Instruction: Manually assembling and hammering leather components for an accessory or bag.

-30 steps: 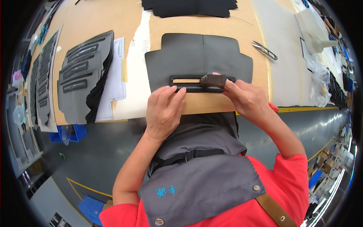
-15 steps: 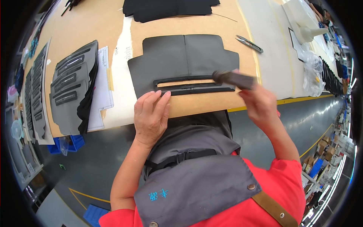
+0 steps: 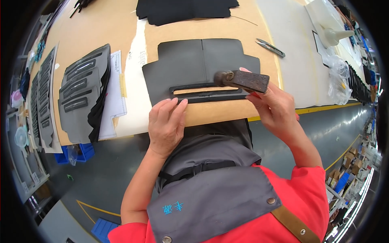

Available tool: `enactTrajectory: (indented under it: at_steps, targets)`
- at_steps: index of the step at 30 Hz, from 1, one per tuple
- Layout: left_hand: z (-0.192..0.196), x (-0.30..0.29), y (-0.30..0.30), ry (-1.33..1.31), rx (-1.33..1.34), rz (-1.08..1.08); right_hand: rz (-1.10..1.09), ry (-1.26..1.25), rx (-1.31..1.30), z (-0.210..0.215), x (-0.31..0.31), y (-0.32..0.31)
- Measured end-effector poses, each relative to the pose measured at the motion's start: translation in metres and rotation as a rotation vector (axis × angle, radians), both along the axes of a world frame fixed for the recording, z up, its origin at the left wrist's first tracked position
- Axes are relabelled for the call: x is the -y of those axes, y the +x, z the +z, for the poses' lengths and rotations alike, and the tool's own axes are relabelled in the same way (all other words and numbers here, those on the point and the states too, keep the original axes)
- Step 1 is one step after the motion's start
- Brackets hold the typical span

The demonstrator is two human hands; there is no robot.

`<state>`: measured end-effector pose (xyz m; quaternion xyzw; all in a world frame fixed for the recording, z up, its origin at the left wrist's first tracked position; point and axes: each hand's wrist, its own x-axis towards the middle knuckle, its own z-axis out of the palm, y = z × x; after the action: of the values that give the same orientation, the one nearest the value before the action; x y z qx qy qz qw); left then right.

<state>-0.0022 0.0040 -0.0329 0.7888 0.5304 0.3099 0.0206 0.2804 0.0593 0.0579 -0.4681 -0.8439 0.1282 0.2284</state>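
A dark grey leather-like panel (image 3: 182, 67) with a centre seam lies on the table in front of me. Near its close edge, a long slot edged by a black strip (image 3: 206, 94) shows the tan surface beneath. My left hand (image 3: 165, 126) rests its outstretched fingertips on the panel's near left edge, beside the strip. In my right hand (image 3: 279, 108) is a hammer (image 3: 245, 80) with a worn, rusty head. It hovers over the slot's right end, and its handle is mostly hidden by my fingers.
Stacked grey panels with slots (image 3: 83, 97) lie to the left, beside a white paper pattern (image 3: 115, 97). Black fabric (image 3: 186, 10) sits at the far side. Thread snips (image 3: 270, 47) and a white nozzle bottle (image 3: 334, 35) are at the right. The table's near edge runs before my waist.
The hammer, blurred before, now shows sharply slightly farther left, its head turned more to view. My left hand keeps its place on the panel edge. The whole view has shifted slightly.
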Motion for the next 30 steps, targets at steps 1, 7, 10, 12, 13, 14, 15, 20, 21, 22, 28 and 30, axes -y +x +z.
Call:
enactTrajectory:
  at_steps: [1, 7, 10, 12, 13, 14, 15, 20, 21, 22, 28, 30]
  targets:
    - [0.001, 0.0, 0.001, -0.013, 0.007, -0.006, 0.028, 0.032, -0.138, -0.002, -0.004, -0.006]
    - [-0.003, 0.001, 0.001, -0.011, 0.027, -0.007, 0.08, 0.016, 0.07, -0.007, -0.021, -0.016]
    - [0.0, -0.001, 0.002, 0.016, 0.023, 0.003, 0.062, 0.038, -0.187, -0.021, -0.016, -0.018]
    - [-0.003, -0.001, 0.0, 0.014, 0.04, -0.005, 0.085, 0.023, 0.075, -0.034, -0.019, -0.023]
    - [-0.005, -0.002, -0.002, 0.012, 0.05, -0.008, 0.087, 0.016, 0.118, -0.027, -0.024, -0.023]
    - [-0.006, -0.005, -0.002, 0.016, 0.044, -0.001, 0.092, 0.021, 0.112, -0.016, -0.026, -0.026]
    - [-0.007, -0.003, -0.002, 0.021, 0.065, -0.007, 0.097, 0.002, 0.084, -0.005, -0.022, -0.032]
    - [-0.004, 0.0, 0.002, 0.037, 0.103, -0.01, 0.156, 0.069, -0.058, -0.022, -0.022, -0.061]
    - [-0.005, -0.001, 0.001, 0.041, 0.101, -0.01, 0.178, 0.056, 0.061, -0.025, -0.028, -0.064]
    - [-0.006, 0.0, 0.0, 0.04, 0.106, -0.012, 0.199, 0.043, 0.181, -0.024, -0.032, -0.069]
    - [-0.006, 0.0, -0.001, 0.065, 0.111, -0.016, 0.153, 0.072, -0.061, -0.011, -0.007, -0.037]
    - [-0.005, -0.001, 0.002, 0.072, 0.12, -0.029, 0.076, -0.059, 0.078, -0.022, -0.002, -0.021]
